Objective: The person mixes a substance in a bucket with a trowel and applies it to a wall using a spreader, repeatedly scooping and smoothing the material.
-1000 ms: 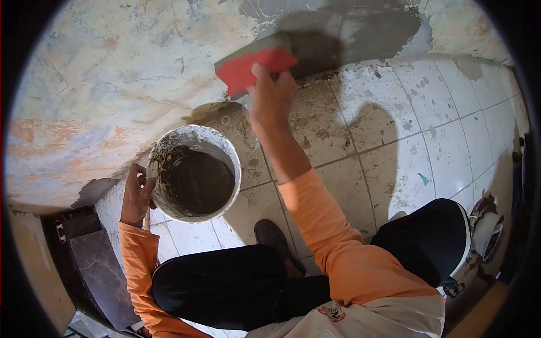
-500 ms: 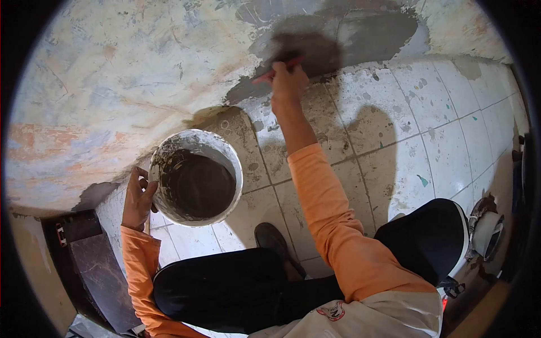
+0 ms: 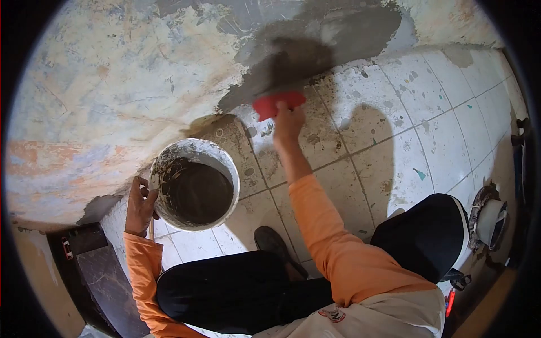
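My right hand (image 3: pixel 288 125) grips a red trowel (image 3: pixel 277 103) and holds it against the bottom of the wall, where a patch of wet grey mortar (image 3: pixel 315 48) is spread. My left hand (image 3: pixel 139 205) grips the rim of a white bucket (image 3: pixel 194 184) with dark mortar inside, which rests on the tiled floor close to the wall. Both arms wear orange sleeves. I squat with black trousers and a dark shoe (image 3: pixel 273 240) below the bucket.
The stained, patchy wall (image 3: pixel 112 90) fills the upper left. Dirty white floor tiles (image 3: pixel 406 141) stretch to the right. A dark slab (image 3: pixel 107 281) lies at the lower left. A floor pipe opening (image 3: pixel 489 222) sits at the far right edge.
My right hand swept the red trowel up across the wall and back down to the wall's base, widening the grey mortar patch leftward. My left hand stayed on the bucket.
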The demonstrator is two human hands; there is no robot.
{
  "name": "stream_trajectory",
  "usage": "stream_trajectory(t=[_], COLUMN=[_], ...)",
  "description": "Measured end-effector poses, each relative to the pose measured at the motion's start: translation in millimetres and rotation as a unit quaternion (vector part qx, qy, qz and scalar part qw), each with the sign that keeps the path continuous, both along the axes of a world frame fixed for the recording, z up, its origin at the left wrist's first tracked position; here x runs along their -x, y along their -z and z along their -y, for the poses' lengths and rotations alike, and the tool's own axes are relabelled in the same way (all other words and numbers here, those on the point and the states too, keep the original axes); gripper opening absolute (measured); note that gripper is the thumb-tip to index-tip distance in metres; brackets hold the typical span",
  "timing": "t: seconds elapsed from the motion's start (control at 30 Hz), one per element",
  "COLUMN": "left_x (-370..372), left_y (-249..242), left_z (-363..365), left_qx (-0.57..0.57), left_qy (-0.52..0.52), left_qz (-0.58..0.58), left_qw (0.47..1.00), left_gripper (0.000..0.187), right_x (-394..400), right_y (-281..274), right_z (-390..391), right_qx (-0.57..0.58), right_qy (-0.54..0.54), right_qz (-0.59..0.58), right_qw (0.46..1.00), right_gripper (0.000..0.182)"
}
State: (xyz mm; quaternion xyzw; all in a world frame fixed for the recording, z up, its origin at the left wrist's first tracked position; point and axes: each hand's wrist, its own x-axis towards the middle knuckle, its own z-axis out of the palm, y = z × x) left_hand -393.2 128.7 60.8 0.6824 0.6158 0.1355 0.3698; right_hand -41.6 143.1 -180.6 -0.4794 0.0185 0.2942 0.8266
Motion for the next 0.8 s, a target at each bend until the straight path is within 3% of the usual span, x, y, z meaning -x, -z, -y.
stream_trajectory(t=[0.07,0.13,0.17,0.27,0.37,0.43,0.47,0.53,0.63,0.67,0.73,0.8], left_x=[-1.1,-3.6,-5.2,-4.7,-4.7,-3.9,-1.4,-3.4,-6.3,-5.6,-6.7,-12.2], left_y=[0.3,-1.0,-2.5,-0.8,1.7,2.9,4.3,5.2,3.9,4.7,2.8,-0.4], left_z=[0.2,-1.0,-1.0,-1.2,-3.1,-5.5,-6.7,-8.2,-7.6,-7.6,-6.9,-3.0], left_qx=[-0.008,-0.014,-0.011,-0.006,-0.001,-0.001,-0.004,-0.007,-0.007,-0.004,-0.003,-0.009], left_qy=[0.006,0.01,0.01,0.005,0.005,0.007,0.015,0.027,0.021,0.024,0.025,0.011], left_qz=[-0.008,-0.014,-0.015,-0.005,0.008,0.017,0.019,0.023,-0.002,0.005,0.011,-0.005], left_qw=[1.0,1.0,1.0,1.0,1.0,1.0,1.0,0.999,1.0,1.0,1.0,1.0], left_gripper=[0.021,0.021,0.021,0.021,0.021,0.021,0.021,0.021,0.021,0.021,0.021,0.021], right_x=[-24.6,-43.5,-51.8,-62.2,-51.5,-35.9,-27.4,-6.8,19.5,23.9,25.5,13.2], right_y=[46.1,53.2,51.6,16.5,-57.4,-90.0,-107.4,-133.5,-131.5,-128.5,-112.0,-66.2], right_z=[-25.9,-43.3,-57.1,-72.5,-55.3,-60.6,-56.3,-38.6,-19.2,-10.4,5.2,12.8], right_qx=[0.027,0.06,0.059,0.063,0.057,-0.011,-0.01,0.05,-0.01,-0.01,-0.086,-0.081], right_qy=[0.019,0.047,0.047,-0.012,-0.065,-0.052,-0.05,0.007,-0.014,-0.013,-0.093,-0.105], right_qz=[-0.043,0.101,0.102,0.053,0.02,0.16,0.161,0.277,0.279,0.278,0.076,0.012], right_qw=[0.999,0.992,0.992,0.997,0.996,0.986,0.986,0.96,0.96,0.96,0.989,0.991], right_gripper=[0.019,0.031,0.031,0.024,0.026,0.025,0.025,0.024,0.021,0.021,0.018,0.016])
